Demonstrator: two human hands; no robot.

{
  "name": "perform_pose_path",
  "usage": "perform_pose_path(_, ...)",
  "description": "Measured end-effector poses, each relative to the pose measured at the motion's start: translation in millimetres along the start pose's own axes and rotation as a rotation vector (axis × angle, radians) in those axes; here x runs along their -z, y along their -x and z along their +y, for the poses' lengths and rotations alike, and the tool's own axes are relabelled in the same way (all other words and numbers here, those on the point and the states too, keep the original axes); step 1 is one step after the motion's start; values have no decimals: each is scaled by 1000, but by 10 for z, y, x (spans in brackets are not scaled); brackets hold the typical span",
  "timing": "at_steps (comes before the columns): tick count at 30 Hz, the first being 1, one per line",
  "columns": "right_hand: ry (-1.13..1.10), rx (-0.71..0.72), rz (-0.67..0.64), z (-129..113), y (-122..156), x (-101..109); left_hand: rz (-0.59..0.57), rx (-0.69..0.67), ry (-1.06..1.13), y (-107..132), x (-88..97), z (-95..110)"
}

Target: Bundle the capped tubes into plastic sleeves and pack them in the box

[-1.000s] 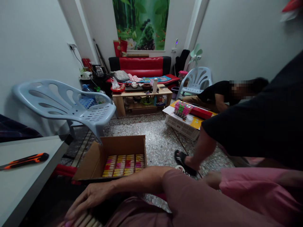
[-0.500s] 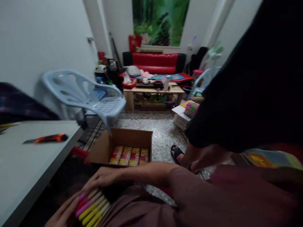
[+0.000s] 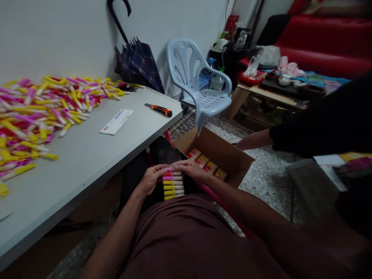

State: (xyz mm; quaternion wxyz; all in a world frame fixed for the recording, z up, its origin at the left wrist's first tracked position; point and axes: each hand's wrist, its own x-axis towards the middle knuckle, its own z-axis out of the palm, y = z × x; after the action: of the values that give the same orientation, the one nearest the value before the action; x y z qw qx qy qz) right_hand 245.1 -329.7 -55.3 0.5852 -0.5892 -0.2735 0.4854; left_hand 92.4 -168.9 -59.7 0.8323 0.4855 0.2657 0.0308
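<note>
On my lap lies a flat pack of short tubes (image 3: 172, 187), lined up in a row, with yellow, pink and red ends to the left and whitish ends to the right. A clear plastic sleeve (image 3: 167, 154) seems to extend beyond its far end. My left hand (image 3: 151, 179) has its fingers closed on the far left corner of the pack. From the other side, my right hand (image 3: 190, 169) grips the far right corner, its fingertips close to the left ones. An open cardboard box (image 3: 229, 155) beside my knees contains several similar packs (image 3: 209, 167) in rows.
A white table (image 3: 95, 159) to my left carries a heap of loose tubes (image 3: 43, 112), a white paper slip (image 3: 116, 121) and an orange-black utility knife (image 3: 159, 110). Beyond stand an umbrella (image 3: 139, 62) and a plastic chair (image 3: 200, 85). Another person's arm (image 3: 255, 139) reaches in from the right.
My view has swung left, bringing the tube heap and umbrella into sight. Both hands are now together at the pack's far end. The other person's arm extends toward the box.
</note>
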Motion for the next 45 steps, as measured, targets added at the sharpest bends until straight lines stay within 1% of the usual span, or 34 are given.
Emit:
perform_pose_path(4,29,6,74,23,-25,0,6,-5,-34,-12,8,-11)
perform_pose_path(8,31,-4,58,7,-17,-13,29,-18,-54,-20,22,-22)
perform_pose_path(12,35,1,57,9,-7,-6,58,-61,-64,-18,16,-43)
perform_pose_path(16,-16,24,-4,7,8,18,33,-68,-53,-12,25,-63)
perform_pose_path(20,-73,-21,-45,-17,36,33,25,-61,-52,-8,77,-89)
perform_pose_path(24,-110,-59,-56,-27,62,53,-2,-22,-22,12,144,-97)
perform_pose_path(27,-150,-63,-62,-24,74,90,-49,-38,3,46,168,-62)
perform_pose_path(30,-199,-55,-140,-14,73,139,-94,-40,18,81,146,-33)
perform_pose_path(32,-205,-63,-188,7,61,163,-56,-74,-80,93,101,-52)
perform_pose_path(35,-158,-51,-175,65,25,170,27,-188,-249,96,22,-134)
perform_pose_path(38,-70,16,-139,123,-29,148,35,-226,-232,108,-12,-202)
perform_pose_path(41,-49,42,-95,113,-41,116,42,-209,-204,192,-22,-183)
perform_pose_path(43,24,26,-71,66,1,90,49,-164,-203,292,-48,-146)
perform_pose_path(45,148,-13,-120,27,36,80,72,-89,-238,365,-76,-133)
